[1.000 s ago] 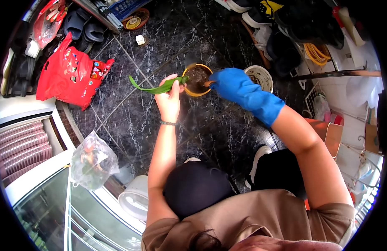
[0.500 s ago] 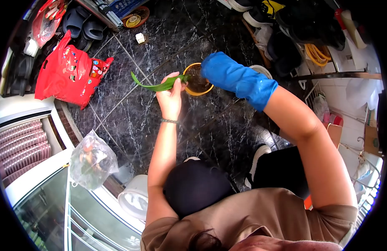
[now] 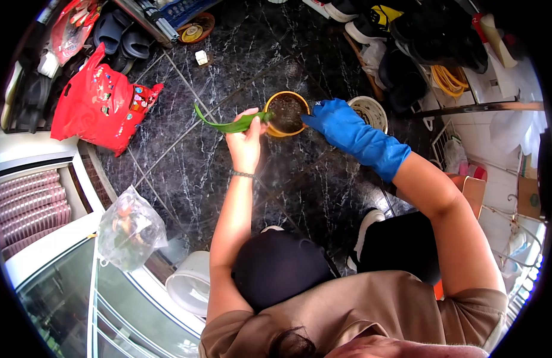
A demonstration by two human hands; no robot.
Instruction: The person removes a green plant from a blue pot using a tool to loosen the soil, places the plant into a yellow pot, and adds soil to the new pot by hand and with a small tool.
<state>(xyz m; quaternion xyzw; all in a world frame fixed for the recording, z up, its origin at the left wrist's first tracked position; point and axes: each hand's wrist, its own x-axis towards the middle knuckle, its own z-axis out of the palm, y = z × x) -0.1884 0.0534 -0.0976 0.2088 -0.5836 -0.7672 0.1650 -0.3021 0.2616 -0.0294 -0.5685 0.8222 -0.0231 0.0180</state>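
My bare left hand is closed around the base of a green-leaved plant, at the left rim of a yellow flowerpot. The long leaves stick out to the left, and the plant's lower end leans over the rim. Brown soil fills the pot. In a blue rubber glove, my right hand is at the pot's right rim, its fingers bent and appearing to grip the edge. Part of those fingers is hidden by the glove's bulk. Just beyond the glove stands a white round container with dark contents.
A red plastic bag lies on the dark tiled floor at left, below dark clogs. A clear plastic bag and a white bucket are by the glass door. Shoes and a shelf edge line the right.
My gloved right hand has drawn back from over the soil to the pot's right rim, uncovering the soil and the white container. My left hand still holds the plant, slightly further right.
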